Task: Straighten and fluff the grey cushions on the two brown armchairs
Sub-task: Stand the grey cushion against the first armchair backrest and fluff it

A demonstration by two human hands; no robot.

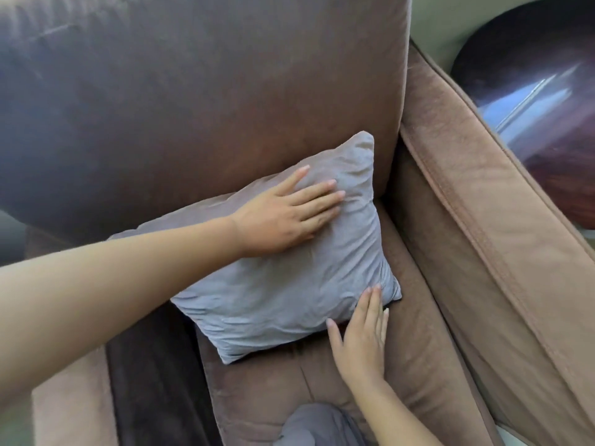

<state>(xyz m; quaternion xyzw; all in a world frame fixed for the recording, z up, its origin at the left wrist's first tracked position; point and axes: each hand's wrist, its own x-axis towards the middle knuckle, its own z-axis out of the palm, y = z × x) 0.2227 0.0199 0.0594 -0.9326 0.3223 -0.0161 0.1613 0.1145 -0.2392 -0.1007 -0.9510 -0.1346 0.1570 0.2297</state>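
A wrinkled grey cushion (283, 284) leans against the back of a brown armchair (225, 91), its lower edge on the seat. My left hand (283, 214) lies flat on the cushion's upper part, fingers spread toward its top right corner. My right hand (360, 336) rests open on the seat at the cushion's lower right corner, fingertips touching its edge. Neither hand grips anything.
The armchair's right armrest (483, 204) runs down the right side. A dark glossy round table (541, 91) stands beyond it at the top right. Grey fabric (309, 426) shows at the bottom edge. The left armrest (70, 397) is at the lower left.
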